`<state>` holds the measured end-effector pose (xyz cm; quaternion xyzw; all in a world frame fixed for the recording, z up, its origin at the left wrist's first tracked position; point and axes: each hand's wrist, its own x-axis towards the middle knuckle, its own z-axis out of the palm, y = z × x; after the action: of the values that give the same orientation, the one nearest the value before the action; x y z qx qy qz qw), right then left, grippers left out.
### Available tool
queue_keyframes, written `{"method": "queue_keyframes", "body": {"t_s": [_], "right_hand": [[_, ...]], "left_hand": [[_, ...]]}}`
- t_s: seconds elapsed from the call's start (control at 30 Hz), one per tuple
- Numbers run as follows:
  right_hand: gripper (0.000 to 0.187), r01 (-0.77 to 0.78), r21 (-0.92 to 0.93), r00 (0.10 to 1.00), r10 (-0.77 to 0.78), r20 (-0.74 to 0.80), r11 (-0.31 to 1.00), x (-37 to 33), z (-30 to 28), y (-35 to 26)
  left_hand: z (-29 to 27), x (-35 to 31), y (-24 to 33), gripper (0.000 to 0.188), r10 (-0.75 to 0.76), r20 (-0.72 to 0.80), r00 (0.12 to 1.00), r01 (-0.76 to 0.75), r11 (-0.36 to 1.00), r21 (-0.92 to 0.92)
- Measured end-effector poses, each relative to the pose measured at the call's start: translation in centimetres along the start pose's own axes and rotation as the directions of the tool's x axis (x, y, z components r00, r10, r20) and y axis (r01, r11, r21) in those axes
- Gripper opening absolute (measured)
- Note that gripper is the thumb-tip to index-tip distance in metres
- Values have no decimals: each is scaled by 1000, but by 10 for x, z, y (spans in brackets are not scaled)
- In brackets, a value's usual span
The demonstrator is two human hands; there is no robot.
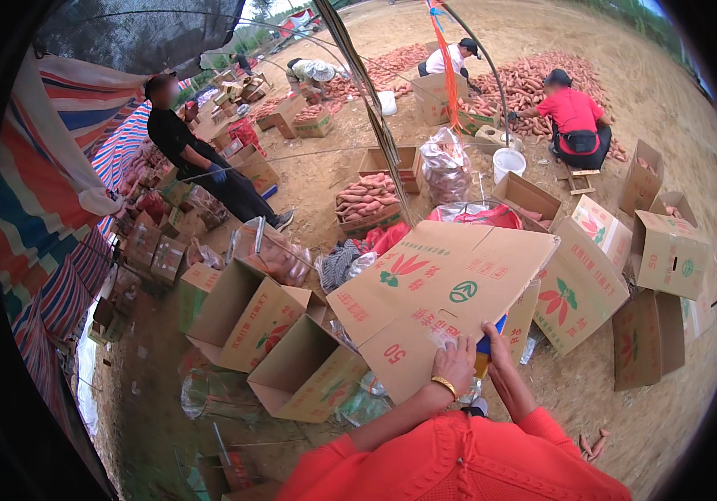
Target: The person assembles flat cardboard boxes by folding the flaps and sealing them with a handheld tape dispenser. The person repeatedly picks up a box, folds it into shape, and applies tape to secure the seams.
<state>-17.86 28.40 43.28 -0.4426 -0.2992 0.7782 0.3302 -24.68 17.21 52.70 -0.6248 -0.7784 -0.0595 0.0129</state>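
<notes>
A flattened-looking cardboard box (pixel 450 280) with red and green printing tilts up in front of me. My left hand (pixel 456 367) lies on its near face with the fingers stretched out, a gold bracelet at the wrist. At the box's near right edge, my right hand (pixel 500 349) is closed around a blue tape dispenser (pixel 482 364), which is partly hidden behind the hands and shows a yellowish part. Two open cartons, a near one (pixel 312 371) and a farther one (pixel 245 317), stand beside the box on the left.
More cartons (pixel 580 288) crowd the right side. Sweet potatoes fill a carton (pixel 367 200) and form a large heap (pixel 542 83) behind. A person in black (pixel 200 159) stands left; a person in red (pixel 575 117) crouches by the heap. A white bucket (pixel 509 163) and thin poles stand between.
</notes>
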Motion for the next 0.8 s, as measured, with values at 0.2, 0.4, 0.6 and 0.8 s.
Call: {"method": "queue_keyframes", "body": {"t_s": [0.2, 0.4, 0.6, 0.8], "right_hand": [[39, 44, -34, 999, -44, -14, 998, -12, 13, 21], [33, -48, -174, 998, 40, -50, 984, -9, 21, 42], [26, -24, -260, 1000, 23, -7, 965, -3, 28, 49], [30, -55, -301, 996, 72, 46, 952, -13, 36, 58]], "left_hand": [[65, -9, -35, 35, -31, -176, 984, 86, 945, 316], [71, -23, -49, 37, -99, -160, 982, 150, 925, 350], [74, -22, -67, 42, -100, -155, 983, 146, 936, 319], [78, -41, -85, 44, -175, -167, 970, 211, 952, 224]]}}
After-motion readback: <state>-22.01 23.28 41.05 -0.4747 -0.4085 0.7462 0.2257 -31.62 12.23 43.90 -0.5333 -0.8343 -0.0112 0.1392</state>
